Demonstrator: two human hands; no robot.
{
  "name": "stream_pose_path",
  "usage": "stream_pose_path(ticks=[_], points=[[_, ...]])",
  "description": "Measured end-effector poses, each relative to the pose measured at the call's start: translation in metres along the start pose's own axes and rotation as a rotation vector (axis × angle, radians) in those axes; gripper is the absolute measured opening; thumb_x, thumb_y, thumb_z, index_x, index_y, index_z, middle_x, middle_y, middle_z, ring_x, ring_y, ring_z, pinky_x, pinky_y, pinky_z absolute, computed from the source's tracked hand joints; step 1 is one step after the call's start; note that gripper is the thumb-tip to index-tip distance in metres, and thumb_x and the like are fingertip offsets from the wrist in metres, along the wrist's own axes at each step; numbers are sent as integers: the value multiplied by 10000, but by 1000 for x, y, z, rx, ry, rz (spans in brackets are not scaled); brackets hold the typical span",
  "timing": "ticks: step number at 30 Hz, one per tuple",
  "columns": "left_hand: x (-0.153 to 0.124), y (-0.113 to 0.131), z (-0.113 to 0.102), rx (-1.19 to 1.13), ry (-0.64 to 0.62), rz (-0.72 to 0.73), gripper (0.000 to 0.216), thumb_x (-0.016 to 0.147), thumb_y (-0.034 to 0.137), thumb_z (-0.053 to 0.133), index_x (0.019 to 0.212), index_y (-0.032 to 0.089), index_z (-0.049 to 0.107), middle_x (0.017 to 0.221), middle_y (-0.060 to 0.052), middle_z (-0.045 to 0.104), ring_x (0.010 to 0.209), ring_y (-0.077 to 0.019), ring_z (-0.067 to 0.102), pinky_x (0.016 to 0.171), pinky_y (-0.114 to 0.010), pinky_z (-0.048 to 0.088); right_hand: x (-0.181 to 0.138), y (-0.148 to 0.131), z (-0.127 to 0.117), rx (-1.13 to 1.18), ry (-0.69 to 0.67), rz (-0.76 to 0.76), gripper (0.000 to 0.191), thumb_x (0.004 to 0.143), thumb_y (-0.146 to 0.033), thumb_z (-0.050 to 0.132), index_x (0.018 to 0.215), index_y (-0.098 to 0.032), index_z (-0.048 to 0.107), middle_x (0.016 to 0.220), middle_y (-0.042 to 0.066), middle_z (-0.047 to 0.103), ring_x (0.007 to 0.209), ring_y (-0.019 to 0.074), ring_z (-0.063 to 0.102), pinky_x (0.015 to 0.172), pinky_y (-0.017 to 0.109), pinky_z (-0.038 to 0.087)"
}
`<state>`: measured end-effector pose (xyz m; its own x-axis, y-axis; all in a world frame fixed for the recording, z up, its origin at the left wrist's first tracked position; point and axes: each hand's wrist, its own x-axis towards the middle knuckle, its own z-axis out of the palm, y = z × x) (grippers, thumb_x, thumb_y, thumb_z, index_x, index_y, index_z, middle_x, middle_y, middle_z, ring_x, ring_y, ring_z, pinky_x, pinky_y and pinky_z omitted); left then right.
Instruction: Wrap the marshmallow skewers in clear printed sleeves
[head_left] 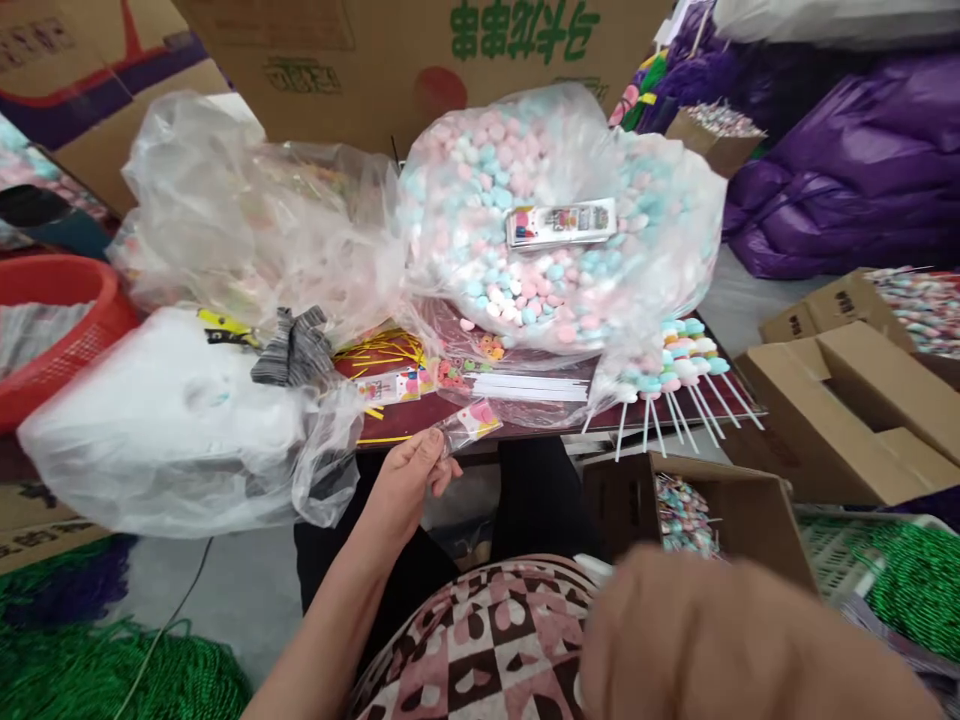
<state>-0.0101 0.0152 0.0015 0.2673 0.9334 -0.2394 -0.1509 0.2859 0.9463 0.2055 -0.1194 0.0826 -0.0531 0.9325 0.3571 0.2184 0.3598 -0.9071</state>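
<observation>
The left hand (pixel 409 480), in the head view, pinches a clear printed packet (pixel 476 422) by its near end, at the front of the bench (pixel 386 428). The right hand (pixel 720 640) is blurred, near the camera; its fingers look curled, but I cannot tell whether it grips anything. The thin packet could crumple under too tight a pinch, or slip from a loose one. Marshmallow skewers (pixel 688 355) lie to the left hand's right, their ends overhanging the bench; a brush from the right hand could tip them off. Beyond the left hand, a clear bag (pixel 592 125) holds pink, blue and white marshmallows (pixel 517 300). Lower to its right, a carton (pixel 757 500) contains sweets on sticks (pixel 682 510); far left, a red basket (pixel 112 300) holds greyish contents (pixel 37 335).
</observation>
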Motion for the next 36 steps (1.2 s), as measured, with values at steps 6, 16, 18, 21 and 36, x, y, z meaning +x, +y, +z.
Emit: stream_pose_path(ticks=[6,16,18,21,36], points=[[-8,-4,-6,260,-120,9,455,893,567,512,642,189,550,502,25,467,513,-114,411,570,-270,347,72,51,17,134,255,249,305,801,-333,721,1098,-279,678,1087,55,697,909,179,652,826,333,530],[-9,-5,9,328,-164,2,313,875,471,586,726,198,552,588,37,514,582,-115,466,604,-246,358,62,87,42,200,224,509,393,794,-494,681,564,-197,564,491,-35,525,487,98,448,503,235,378],[-9,-7,10,312,-143,18,413,903,504,519,629,196,497,540,32,473,550,-119,451,584,-255,356,61,89,41,154,230,506,472,828,-549,625,528,-199,526,464,-36,491,467,96,430,490,235,370],[-8,-7,11,375,-179,24,460,914,537,467,606,197,492,512,29,456,516,-121,437,553,-259,343,62,92,39,300,208,532,402,766,-578,681,668,-193,621,563,-30,558,518,104,484,509,232,416],[2,-13,17,508,-165,101,391,899,507,496,672,210,609,578,1,564,594,-149,525,616,-270,415,48,78,5,-195,197,260,460,922,-441,534,537,-194,580,501,-22,542,470,100,475,497,238,369]])
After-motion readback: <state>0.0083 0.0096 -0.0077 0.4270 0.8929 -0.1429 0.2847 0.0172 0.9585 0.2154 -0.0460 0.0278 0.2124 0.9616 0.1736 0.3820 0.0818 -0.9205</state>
